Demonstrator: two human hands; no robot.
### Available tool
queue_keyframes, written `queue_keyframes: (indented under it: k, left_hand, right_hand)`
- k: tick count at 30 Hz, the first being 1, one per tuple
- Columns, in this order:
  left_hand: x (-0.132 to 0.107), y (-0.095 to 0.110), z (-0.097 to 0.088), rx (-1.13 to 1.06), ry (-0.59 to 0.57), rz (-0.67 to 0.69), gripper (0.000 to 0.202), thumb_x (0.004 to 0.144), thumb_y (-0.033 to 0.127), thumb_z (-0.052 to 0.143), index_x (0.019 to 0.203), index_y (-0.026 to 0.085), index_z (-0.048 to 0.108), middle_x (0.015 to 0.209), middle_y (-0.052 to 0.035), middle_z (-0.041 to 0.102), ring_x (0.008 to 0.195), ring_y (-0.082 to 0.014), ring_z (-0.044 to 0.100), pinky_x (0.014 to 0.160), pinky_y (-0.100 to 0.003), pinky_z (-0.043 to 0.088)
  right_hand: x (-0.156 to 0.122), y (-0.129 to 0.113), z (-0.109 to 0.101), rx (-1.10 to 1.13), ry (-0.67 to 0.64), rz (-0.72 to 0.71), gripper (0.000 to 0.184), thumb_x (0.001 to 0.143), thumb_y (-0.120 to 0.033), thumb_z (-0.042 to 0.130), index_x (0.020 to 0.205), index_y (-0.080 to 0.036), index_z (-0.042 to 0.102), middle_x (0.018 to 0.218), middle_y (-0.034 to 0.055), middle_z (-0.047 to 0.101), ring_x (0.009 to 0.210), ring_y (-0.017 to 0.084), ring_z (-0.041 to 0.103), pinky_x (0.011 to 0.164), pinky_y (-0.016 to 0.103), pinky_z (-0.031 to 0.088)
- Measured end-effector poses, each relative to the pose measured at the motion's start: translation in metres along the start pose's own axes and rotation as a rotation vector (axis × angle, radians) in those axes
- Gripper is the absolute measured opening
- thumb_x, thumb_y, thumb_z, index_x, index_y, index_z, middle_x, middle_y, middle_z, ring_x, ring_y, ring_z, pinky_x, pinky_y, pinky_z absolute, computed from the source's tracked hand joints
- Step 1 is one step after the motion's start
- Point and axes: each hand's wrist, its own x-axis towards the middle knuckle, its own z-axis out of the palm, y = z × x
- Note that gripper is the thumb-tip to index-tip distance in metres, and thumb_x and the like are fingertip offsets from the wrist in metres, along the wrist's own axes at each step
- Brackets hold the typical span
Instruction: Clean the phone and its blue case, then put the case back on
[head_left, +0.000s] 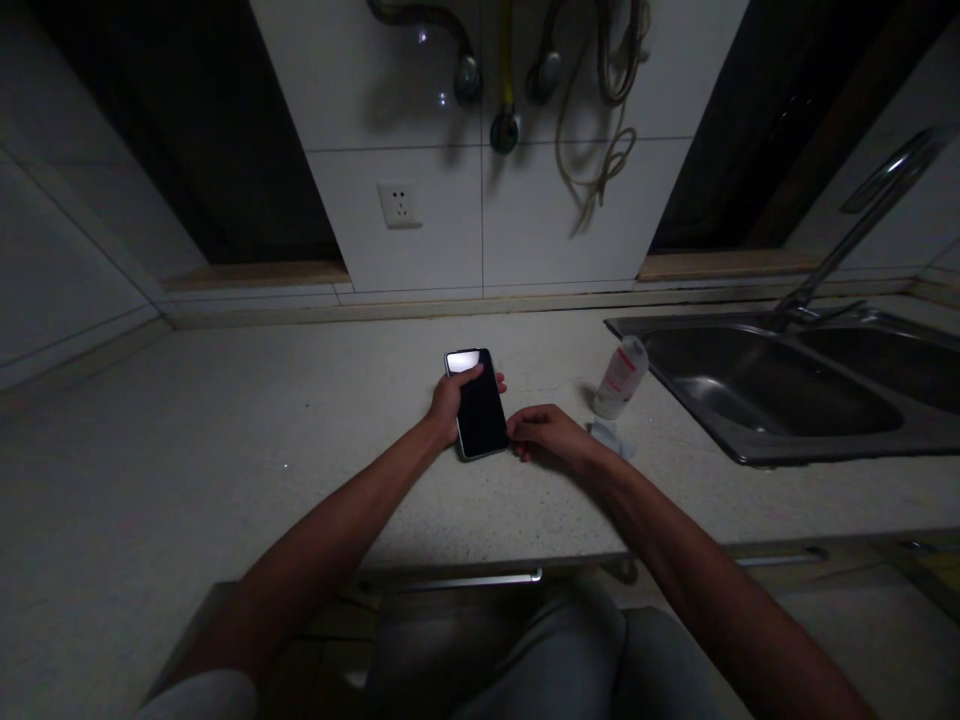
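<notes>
Pale sleeve [206,697], left fingers [466,377] clamped on phone [481,418], right fingers [526,430] curled beside it, grip unclear, red-marked bottle [622,378], print illegible

A slim, rectangular phone [481,415] with rounded corners sits in the left hand [448,398] over the counter [390,365], glass side up. Its screen looks black to me except for a bright whitish patch across the upper left; glare or display, I can't tell. A thin pale rim traces its edges. It's held lengthwise, angled a little, the top end away from the person and leaning left
</notes>
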Motion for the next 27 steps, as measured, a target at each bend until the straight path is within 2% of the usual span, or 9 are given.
queue_keyframes:
  k: [4, 9, 13, 17, 20, 24, 27]
  left_hand:
    - [-0.0028, -0.0032, 0.006, 0.02, 0.006, 0.139, 0.023, 0.075, 0.026, 0.072, 0.093, 0.013, 0.067, 0.087, -0.0107, 0.075, 0.076, -0.0222, 0.071, 0.064, -0.032, 0.055]
    - [-0.0036, -0.0054, 0.0081, 0.002, 0.02, 0.143, 0.024, 0.076, 0.026, 0.07, 0.095, 0.013, 0.067, 0.087, -0.0114, 0.075, 0.08, -0.0243, 0.071, 0.063, -0.032, 0.054]
    - [-0.0039, -0.0047, 0.0074, -0.02, 0.031, 0.106, 0.025, 0.075, 0.027, 0.07, 0.096, 0.013, 0.067, 0.087, -0.0107, 0.074, 0.078, -0.0233, 0.071, 0.062, -0.031, 0.054]
    - [-0.0049, -0.0029, 0.0074, 0.005, -0.002, 0.171, 0.027, 0.075, 0.029, 0.072, 0.096, 0.013, 0.066, 0.085, -0.009, 0.074, 0.075, -0.0215, 0.07, 0.062, -0.03, 0.054]
    - [-0.0034, -0.002, 0.007, -0.003, 0.016, 0.174, 0.026, 0.075, 0.028, 0.07, 0.096, 0.013, 0.066, 0.083, -0.0091, 0.074, 0.073, -0.021, 0.07, 0.062, -0.03, 0.053]
    - [-0.0003, -0.0037, 0.0078, -0.037, 0.041, 0.121, 0.024, 0.076, 0.027, 0.068, 0.095, 0.012, 0.066, 0.081, -0.0093, 0.073, 0.069, -0.0198, 0.069, 0.06, -0.03, 0.053]
    - [0.0007, -0.0058, 0.0093, -0.04, 0.045, 0.113, 0.024, 0.076, 0.027, 0.069, 0.095, 0.013, 0.066, 0.082, -0.0089, 0.073, 0.07, -0.0201, 0.069, 0.059, -0.03, 0.053]
  right_hand:
    - [-0.0034, -0.0072, -0.0013, 0.015, -0.021, 0.047, 0.031, 0.068, -0.041, 0.08, 0.071, -0.014, 0.064, 0.054, 0.0001, 0.059, 0.047, 0.009, 0.053, 0.046, 0.022, 0.043]
    - [-0.0043, -0.0084, -0.0013, 0.009, 0.003, 0.062, 0.036, 0.065, -0.042, 0.085, 0.065, -0.014, 0.062, 0.05, -0.0015, 0.057, 0.043, 0.007, 0.049, 0.044, 0.021, 0.039]
    - [-0.0029, -0.0048, -0.0003, 0.076, 0.032, 0.071, 0.035, 0.059, -0.037, 0.089, 0.066, -0.014, 0.063, 0.055, 0.0001, 0.063, 0.049, 0.009, 0.057, 0.051, 0.022, 0.046]
    - [-0.0026, -0.0051, -0.0006, 0.144, 0.056, 0.112, 0.036, 0.054, -0.029, 0.092, 0.072, -0.012, 0.066, 0.065, 0.0028, 0.069, 0.06, 0.012, 0.065, 0.063, 0.025, 0.054]
    - [-0.0033, -0.0071, 0.0001, 0.174, 0.048, 0.104, 0.036, 0.053, -0.028, 0.093, 0.074, -0.012, 0.068, 0.07, 0.0037, 0.07, 0.065, 0.013, 0.068, 0.068, 0.026, 0.056]
    - [-0.002, -0.0059, 0.0028, 0.136, 0.08, 0.09, 0.038, 0.052, -0.03, 0.093, 0.072, -0.012, 0.067, 0.064, 0.0029, 0.068, 0.056, 0.011, 0.064, 0.06, 0.025, 0.054]
    - [0.0004, -0.0022, 0.0047, 0.082, 0.089, 0.067, 0.04, 0.051, -0.034, 0.093, 0.071, -0.012, 0.065, 0.057, 0.0016, 0.065, 0.048, 0.009, 0.059, 0.05, 0.021, 0.048]
